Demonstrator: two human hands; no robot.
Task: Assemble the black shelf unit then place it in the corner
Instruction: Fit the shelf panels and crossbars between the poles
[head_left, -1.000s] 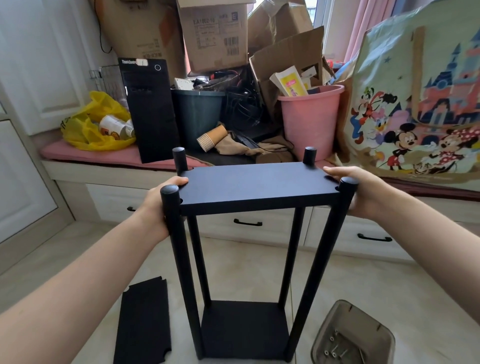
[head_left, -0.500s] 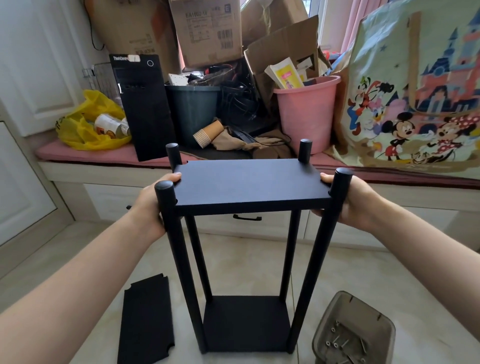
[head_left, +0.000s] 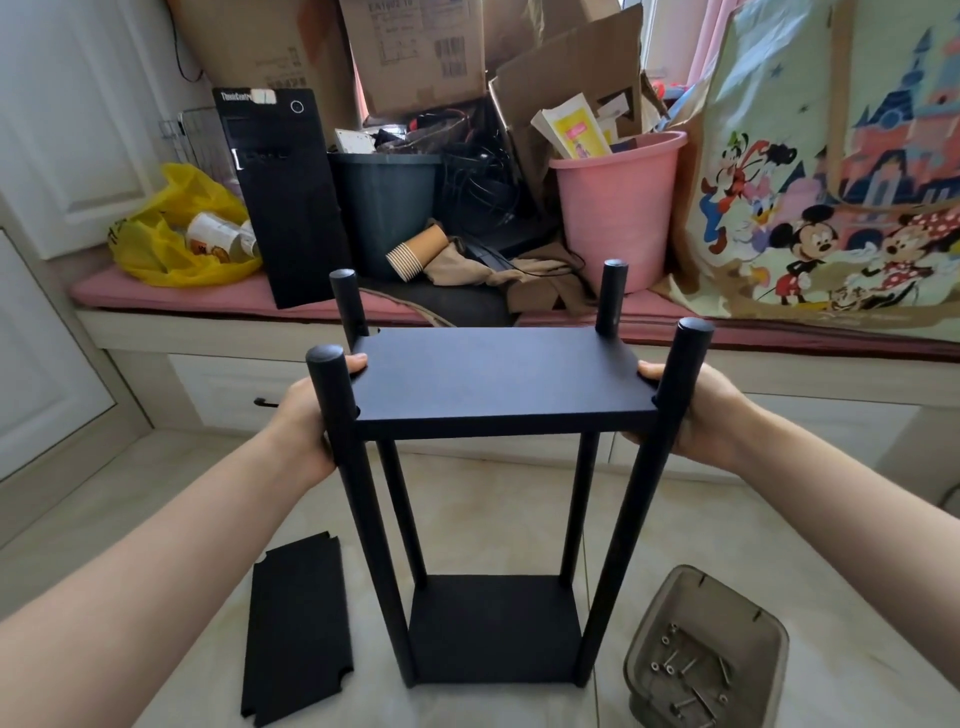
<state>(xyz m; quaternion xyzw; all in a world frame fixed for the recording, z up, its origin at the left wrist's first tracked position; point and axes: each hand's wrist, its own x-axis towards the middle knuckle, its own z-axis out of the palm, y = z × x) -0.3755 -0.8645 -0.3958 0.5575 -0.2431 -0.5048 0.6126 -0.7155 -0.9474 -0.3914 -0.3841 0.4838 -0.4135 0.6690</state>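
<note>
- The tiled floor (head_left: 691, 530) is carrying the work, in front of a low window seat (head_left: 234, 374) with drawers.
- A large cartoon-printed bag (head_left: 831, 182) is leaning at the right end of the seat.
- The black shelf unit (head_left: 498, 421) is standing upright on the floor, just in front of the person. Its four round poles are rising from a bottom panel and poking up past the upper panel (head_left: 498, 374).
- A black computer tower (head_left: 285, 208) is leaning on the seat at the left, and a pink bucket (head_left: 613, 218) is sitting to its right.
- A spare black panel (head_left: 296, 629) is lying flat on the floor, just left of the unit.
- A grey tray (head_left: 657, 623) is resting on the floor to the unit's right.
- The left hand (head_left: 304, 421) is gripping the upper panel's left edge, thumb lying on top.
- The right hand (head_left: 701, 415) is gripping the right edge likewise, fingers curling underneath.
- Loose screws (head_left: 691, 670) are lying in the tray.
</note>
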